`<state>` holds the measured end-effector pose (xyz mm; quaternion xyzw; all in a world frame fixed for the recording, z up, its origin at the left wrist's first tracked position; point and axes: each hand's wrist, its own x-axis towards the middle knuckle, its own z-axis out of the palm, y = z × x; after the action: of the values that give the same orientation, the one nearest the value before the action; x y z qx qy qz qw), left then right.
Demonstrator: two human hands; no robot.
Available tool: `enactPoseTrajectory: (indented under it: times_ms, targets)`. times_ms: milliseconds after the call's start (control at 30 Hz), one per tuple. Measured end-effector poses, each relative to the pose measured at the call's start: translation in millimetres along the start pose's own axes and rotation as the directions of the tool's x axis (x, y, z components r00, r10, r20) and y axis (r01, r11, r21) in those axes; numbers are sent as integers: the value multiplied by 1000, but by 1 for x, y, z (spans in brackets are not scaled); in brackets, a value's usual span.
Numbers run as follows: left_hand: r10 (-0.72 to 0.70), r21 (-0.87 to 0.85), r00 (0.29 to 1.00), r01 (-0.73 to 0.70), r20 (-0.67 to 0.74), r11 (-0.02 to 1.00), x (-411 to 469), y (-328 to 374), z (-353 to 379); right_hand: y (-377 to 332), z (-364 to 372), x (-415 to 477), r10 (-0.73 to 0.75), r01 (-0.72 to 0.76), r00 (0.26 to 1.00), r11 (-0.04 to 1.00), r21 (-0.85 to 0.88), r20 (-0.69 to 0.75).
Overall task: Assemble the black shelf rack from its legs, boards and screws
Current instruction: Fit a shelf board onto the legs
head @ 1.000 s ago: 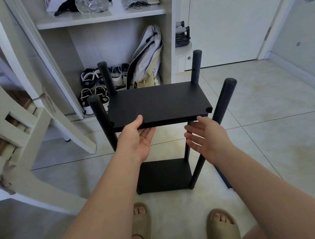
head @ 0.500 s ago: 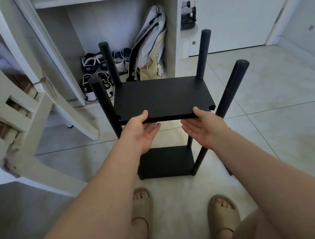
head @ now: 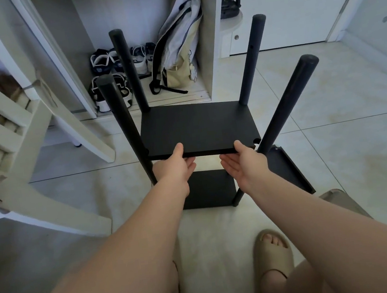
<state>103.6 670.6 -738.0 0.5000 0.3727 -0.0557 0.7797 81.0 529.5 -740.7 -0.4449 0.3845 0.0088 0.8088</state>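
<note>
The black rack stands on the floor with four upright legs: front left (head: 120,121), back left (head: 128,71), back right (head: 251,60) and front right (head: 289,99). Its bottom board (head: 208,188) lies low between them. A second black board (head: 197,126) hangs level between the legs, partway down. My left hand (head: 174,167) holds its front edge near the left corner, thumb on top and fingers beneath. In the same way my right hand (head: 243,162) holds the edge near the right corner notch.
Another black board (head: 289,170) lies on the tiles right of the rack. A white chair (head: 14,135) leans close on the left. Behind are a cabinet with shoes (head: 105,62) and a bag (head: 178,42). My sandalled feet (head: 273,256) stand just in front.
Both hands closed in on the board's front edge, and their thumbs now lie on top. The board has slid lower between the legs, which stick out further above it.
</note>
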Motion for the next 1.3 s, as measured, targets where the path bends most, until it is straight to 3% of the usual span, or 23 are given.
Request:
enactPoseTrajectory:
  times_ms: [467, 1300]
  targets:
    - [-4, -31, 1000, 4, -20, 1000, 6, -31, -5, 19, -6, 7, 14, -12, 990, 1000, 17, -140]
    - [-148, -71, 985, 142, -86, 987, 16, -39, -6, 26, -10, 20, 57, -59, 988, 998, -14, -143]
